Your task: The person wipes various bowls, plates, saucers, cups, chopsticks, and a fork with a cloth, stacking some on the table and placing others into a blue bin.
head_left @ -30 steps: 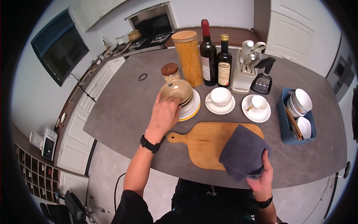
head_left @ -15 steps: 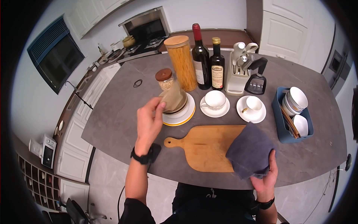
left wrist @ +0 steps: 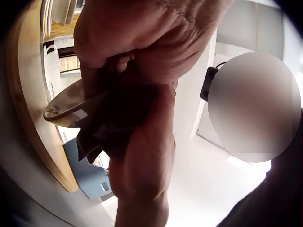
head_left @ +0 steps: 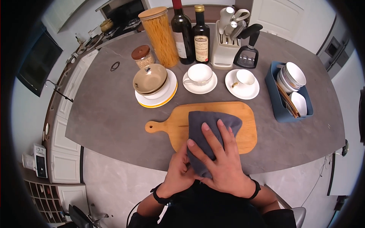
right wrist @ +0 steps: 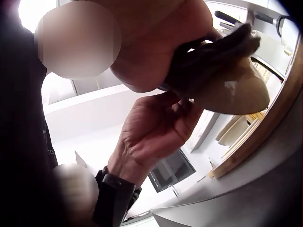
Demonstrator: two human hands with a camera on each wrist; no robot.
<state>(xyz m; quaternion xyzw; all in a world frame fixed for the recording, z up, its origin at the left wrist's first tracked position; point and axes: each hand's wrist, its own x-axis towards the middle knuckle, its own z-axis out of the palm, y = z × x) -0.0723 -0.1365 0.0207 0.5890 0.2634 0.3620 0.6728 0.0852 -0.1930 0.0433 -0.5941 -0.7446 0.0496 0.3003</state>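
Observation:
My left hand (head_left: 178,174) holds a beige bowl (right wrist: 232,97) by its rim; in the head view the bowl is hidden under a dark grey cloth (head_left: 213,121). The same bowl (left wrist: 66,109) shows past the cloth in the left wrist view. My right hand (head_left: 228,171) lies across the cloth with its fingers spread and nearly straight, pressing it on the bowl. Both hands are close together over the near side of a wooden cutting board (head_left: 176,114). Left of the board stand stacked beige bowls (head_left: 150,78) on plates (head_left: 171,95).
Beyond the board are a large cup (head_left: 199,74) and a small cup (head_left: 245,78) on saucers. A blue basket (head_left: 283,112) with bowls and chopsticks stands right. Farther back are a pasta jar (head_left: 159,38), a wine bottle (head_left: 181,34), a sauce bottle (head_left: 201,38) and a knife block (head_left: 225,49).
My left hand has lifted a beige bowl off the stack and brought it toward me. My right hand has moved left with the cloth, which now covers the bowl. The view has tilted down.

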